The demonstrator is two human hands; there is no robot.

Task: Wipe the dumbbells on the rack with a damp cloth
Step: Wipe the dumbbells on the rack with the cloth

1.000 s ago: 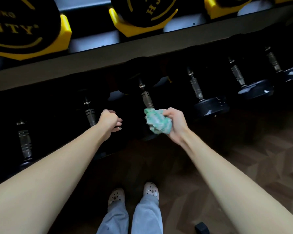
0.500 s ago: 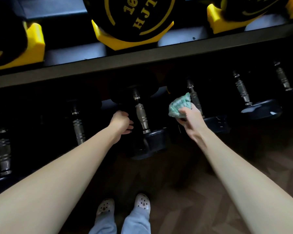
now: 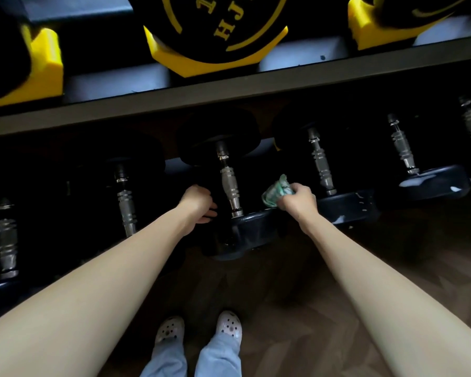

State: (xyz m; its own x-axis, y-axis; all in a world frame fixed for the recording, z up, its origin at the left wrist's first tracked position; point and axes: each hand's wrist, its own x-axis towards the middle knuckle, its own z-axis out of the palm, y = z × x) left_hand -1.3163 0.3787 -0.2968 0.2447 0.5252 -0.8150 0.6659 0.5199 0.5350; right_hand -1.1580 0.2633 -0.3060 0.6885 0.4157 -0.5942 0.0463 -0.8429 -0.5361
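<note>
Black dumbbells with steel handles lie side by side on the dark lower rack shelf. The middle dumbbell (image 3: 230,190) points its near head at me. My left hand (image 3: 197,204) sits just left of that handle's near end, fingers curled against the dark head; the shadow hides any grip. My right hand (image 3: 297,200) grips a bunched green cloth (image 3: 276,190), held between the middle dumbbell and its right neighbour (image 3: 321,164), at the edge of the neighbour's near head (image 3: 346,205).
The upper shelf rail (image 3: 229,91) juts out above the lower row, carrying big black-and-yellow dumbbells (image 3: 215,31). More dumbbells lie to the left (image 3: 125,205) and right (image 3: 401,144). My feet in light clogs (image 3: 199,329) stand on wood-pattern floor.
My right hand carried the cloth from the middle dumbbell's handle to the right neighbour's handle, then down to the near heads. My left hand stayed beside the middle dumbbell.
</note>
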